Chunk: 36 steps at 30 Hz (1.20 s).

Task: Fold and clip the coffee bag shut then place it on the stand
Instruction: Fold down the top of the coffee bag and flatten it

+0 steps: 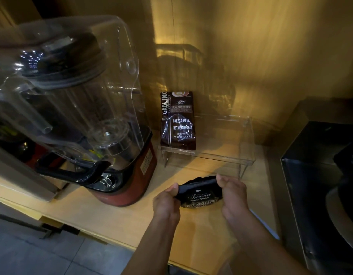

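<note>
While the left hand (167, 201) and right hand (234, 195) each pinch an end of the black coffee bag (200, 192), its top rolled over, the folding step looks underway. It sits low over the worktop (116, 221), just in front of the clear stand (217, 155), which already carries another bag (178, 121). No clip shows; fetching one likely comes next.

A black bag (200, 192) carries pale lettering; at twelve o'clock, a dark brown bag (178, 121) has white print; at nine o'clock, the blender (130, 175) base is red.
</note>
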Tool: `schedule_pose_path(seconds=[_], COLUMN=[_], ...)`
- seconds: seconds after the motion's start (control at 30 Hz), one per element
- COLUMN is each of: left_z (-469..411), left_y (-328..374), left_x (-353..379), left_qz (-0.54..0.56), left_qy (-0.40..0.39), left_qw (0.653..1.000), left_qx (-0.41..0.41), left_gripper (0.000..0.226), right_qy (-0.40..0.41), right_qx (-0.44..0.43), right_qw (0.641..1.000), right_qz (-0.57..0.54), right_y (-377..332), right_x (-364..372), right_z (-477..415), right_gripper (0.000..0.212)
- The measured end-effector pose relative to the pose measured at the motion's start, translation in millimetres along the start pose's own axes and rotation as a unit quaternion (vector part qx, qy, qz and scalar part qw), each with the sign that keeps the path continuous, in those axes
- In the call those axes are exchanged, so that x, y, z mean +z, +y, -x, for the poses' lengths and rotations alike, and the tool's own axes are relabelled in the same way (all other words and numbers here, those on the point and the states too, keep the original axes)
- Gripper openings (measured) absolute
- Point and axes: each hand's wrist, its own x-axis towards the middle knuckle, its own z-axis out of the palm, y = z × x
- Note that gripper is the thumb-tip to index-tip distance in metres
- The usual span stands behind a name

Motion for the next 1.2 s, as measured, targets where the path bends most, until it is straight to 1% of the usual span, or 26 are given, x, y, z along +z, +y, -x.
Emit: schedule_pose_path(seconds=[0.03, 0.07, 0.1, 0.13, 0.17, 0.27, 0.3, 0.37, 0.43, 0.47, 0.57, 0.63, 0.77, 0.83, 0.9, 1.0, 1.1, 1.17, 1.2], left_z=[1, 1, 2, 3, 6, 12, 13, 16, 19, 19, 16, 16, 17, 17, 15, 12, 9, 9, 9], left_y=[1, 3, 7, 11, 15, 23, 21, 11, -3, -9, -16, -17, -15, -14, -13, -11, -8, -8, -8], left_x=[0, 0, -1, -1, -1, 6, 12, 25, 36, 40, 45, 45, 47, 48, 49, 48, 47, 49, 50], left_qz=[-0.016, -0.065, -0.145, -0.231, -0.308, -0.47, -0.508, -0.55, -0.576, -0.584, -0.584, -0.571, -0.522, -0.518, -0.518, -0.519, -0.517, -0.506, -0.493], left_qy=[-0.001, -0.001, -0.007, -0.024, -0.049, -0.114, -0.131, -0.174, -0.202, -0.206, -0.205, -0.212, -0.217, -0.222, -0.226, -0.215, -0.207, -0.2, -0.196], left_qw=[1.0, 0.996, 0.982, 0.955, 0.92, 0.803, 0.765, 0.703, 0.659, 0.648, 0.643, 0.647, 0.693, 0.695, 0.696, 0.707, 0.721, 0.74, 0.754], left_qx=[0.022, 0.065, 0.124, 0.185, 0.237, 0.348, 0.374, 0.416, 0.44, 0.443, 0.451, 0.459, 0.447, 0.446, 0.442, 0.43, 0.413, 0.396, 0.387], left_gripper=[0.009, 0.008, 0.008, 0.01, 0.011, 0.005, 0.005, 0.01, 0.013, 0.014, 0.014, 0.011, 0.009, 0.01, 0.009, 0.009, 0.008, 0.015, 0.023], right_qy=[0.001, 0.0, -0.003, -0.004, -0.004, -0.012, -0.015, -0.02, -0.019, -0.018, -0.026, -0.031, -0.059, -0.061, -0.041, 0.013, 0.039, 0.033, 0.031], right_qx=[-0.013, -0.029, -0.046, -0.058, -0.064, -0.075, -0.077, -0.083, -0.09, -0.091, -0.092, -0.099, -0.143, -0.159, -0.157, -0.136, -0.113, -0.109, -0.109], right_qw=[1.0, 0.999, 0.997, 0.996, 0.995, 0.993, 0.992, 0.992, 0.992, 0.992, 0.992, 0.991, 0.98, 0.974, 0.975, 0.975, 0.957, 0.927, 0.908], right_qz=[0.014, 0.035, 0.055, 0.069, 0.079, 0.092, 0.096, 0.094, 0.088, 0.085, 0.078, 0.085, 0.126, 0.147, 0.152, 0.173, 0.266, 0.358, 0.404], right_y=[1, 2, 3, 4, 5, 5, 5, 4, 3, 2, 0, -1, -6, -6, -3, 6, 21, 32, 36], right_x=[0, 0, -2, -3, -6, -9, -9, -6, -4, -4, -8, -12, -17, -19, -27, -50, -77, -89, -94], right_z=[-1, -2, -3, -4, -5, -8, -8, -6, -4, -3, -1, -1, 1, -1, -8, -27, -46, -53, -54], right_gripper=[0.022, 0.023, 0.023, 0.024, 0.023, 0.022, 0.022, 0.021, 0.021, 0.019, 0.015, 0.015, 0.016, 0.013, 0.009, 0.005, 0.007, 0.009, 0.007])
